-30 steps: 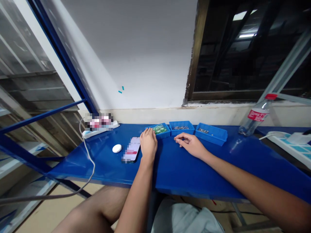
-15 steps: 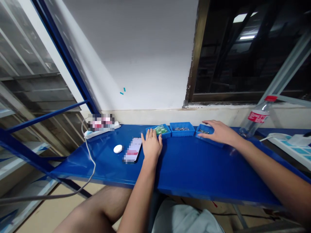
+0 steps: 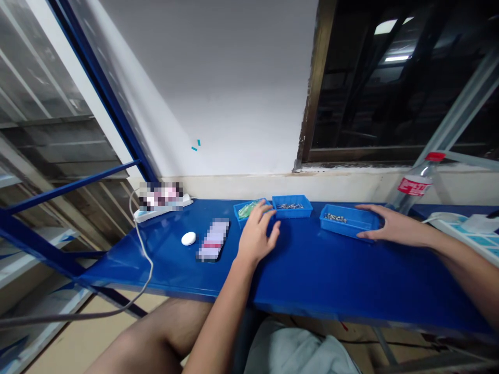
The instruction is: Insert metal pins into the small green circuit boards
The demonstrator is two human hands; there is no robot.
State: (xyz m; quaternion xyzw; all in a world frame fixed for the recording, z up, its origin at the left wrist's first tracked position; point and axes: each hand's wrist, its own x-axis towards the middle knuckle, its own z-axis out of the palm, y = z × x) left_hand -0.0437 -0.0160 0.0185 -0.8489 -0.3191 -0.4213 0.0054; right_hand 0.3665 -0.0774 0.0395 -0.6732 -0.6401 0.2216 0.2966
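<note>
My left hand (image 3: 258, 234) is over the right side of the left blue bin (image 3: 242, 222), which holds green packets (image 3: 248, 209); its fingers are apart and nothing shows in them. The middle blue bin (image 3: 291, 212) holds small metal pieces, perhaps screws, and stands just right of that hand. Farther right, my right hand (image 3: 385, 224) grips the right end of the third blue bin (image 3: 345, 230), with the thumb at the front and the fingers at the back. Small metal parts (image 3: 335, 218) lie in that bin's left part.
A phone (image 3: 214, 240) and a white round case (image 3: 188, 239) lie on the blue table (image 3: 304, 275). Power strips (image 3: 163, 206) are at both sides. A bottle with a red cap (image 3: 416, 182) stands behind my right wrist.
My right hand has moved right from the third bin's left part to its right end. My left hand has shifted right, and the left bin now sits at a more tilted angle.
</note>
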